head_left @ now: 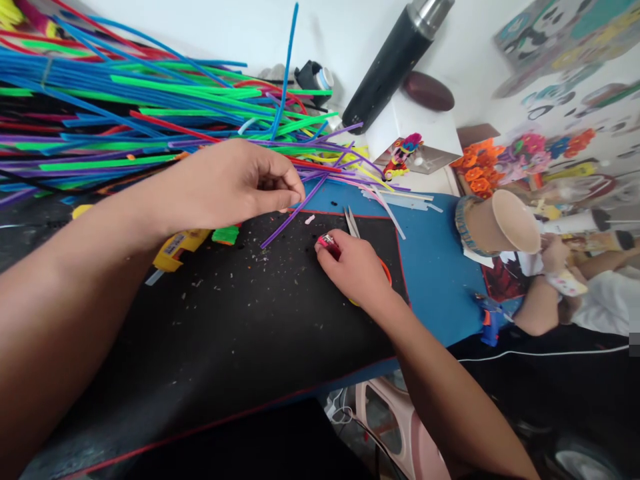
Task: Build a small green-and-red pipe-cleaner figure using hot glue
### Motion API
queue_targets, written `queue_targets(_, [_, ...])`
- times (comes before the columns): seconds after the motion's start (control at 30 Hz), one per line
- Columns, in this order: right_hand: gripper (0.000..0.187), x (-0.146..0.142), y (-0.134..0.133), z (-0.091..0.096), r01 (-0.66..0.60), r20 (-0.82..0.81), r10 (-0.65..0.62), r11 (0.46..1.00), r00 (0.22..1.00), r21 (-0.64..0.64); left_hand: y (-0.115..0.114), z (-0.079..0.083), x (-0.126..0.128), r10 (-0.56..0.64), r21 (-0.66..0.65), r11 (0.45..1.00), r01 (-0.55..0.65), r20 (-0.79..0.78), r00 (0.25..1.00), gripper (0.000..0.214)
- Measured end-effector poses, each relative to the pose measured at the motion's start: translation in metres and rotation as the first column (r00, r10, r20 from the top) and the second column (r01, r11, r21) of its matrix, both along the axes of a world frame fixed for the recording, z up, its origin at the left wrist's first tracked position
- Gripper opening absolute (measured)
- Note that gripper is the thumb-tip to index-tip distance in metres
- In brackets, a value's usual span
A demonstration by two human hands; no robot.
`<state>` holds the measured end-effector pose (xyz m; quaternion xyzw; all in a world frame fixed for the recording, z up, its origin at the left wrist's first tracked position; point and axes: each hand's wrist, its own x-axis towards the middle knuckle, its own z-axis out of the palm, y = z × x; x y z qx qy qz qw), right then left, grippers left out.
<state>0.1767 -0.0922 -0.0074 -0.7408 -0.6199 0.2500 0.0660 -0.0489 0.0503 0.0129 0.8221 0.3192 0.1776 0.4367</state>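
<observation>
My left hand point(235, 183) hovers over the black mat point(240, 320), its fingers pinched on the end of a purple pipe cleaner point(287, 219) that slants down toward the mat. My right hand point(357, 267) rests on the mat with its fingers curled round a small red object point(327, 244); I cannot make out what it is. Scissors point(351, 223) with an orange handle lie partly under that hand, blades pointing away. A big heap of coloured pipe cleaners point(125, 113) fills the far left.
A black flask point(393, 60) leans at the back. A yellow glue gun point(175, 247) lies at the mat's left edge, a blue one point(490, 323) on the blue mat point(435, 267). Another person's hand point(555, 257) holds a paper cup point(500, 223) at the right.
</observation>
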Motion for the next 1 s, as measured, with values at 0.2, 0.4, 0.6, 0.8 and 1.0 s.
queue_targets(0.2, [0.015, 0.008, -0.006, -0.003, 0.02, -0.094, -0.012, 0.996, 0.996, 0.084, -0.001, 0.0, 0.0, 0.023, 0.009, 1.0, -0.023, -0.055, 0.998, 0.036])
queue_targets(0.4, [0.016, 0.003, -0.01, -0.004, -0.007, -0.135, 0.017, 0.997, 0.991, 0.074, -0.002, -0.001, 0.001, 0.013, 0.013, 1.0, -0.012, -0.083, 0.996, 0.034])
queue_targets(0.6, [0.021, -0.002, -0.002, -0.009, -0.039, -0.027, 0.041, 0.998, 0.999, 0.056, -0.002, -0.002, 0.002, 0.013, 0.026, 1.0, -0.01, -0.089, 0.996, 0.035])
queue_targets(0.8, [0.018, -0.002, 0.002, -0.009, -0.03, 0.005, 0.03, 0.999, 1.0, 0.045, -0.002, -0.003, 0.002, 0.009, 0.02, 1.0, -0.008, -0.08, 0.997, 0.034])
queue_targets(1.0, [0.017, -0.001, 0.001, -0.012, -0.029, 0.011, 0.029, 0.998, 1.0, 0.062, -0.002, -0.006, 0.003, -0.012, 0.025, 1.0, 0.013, -0.061, 0.998, 0.033])
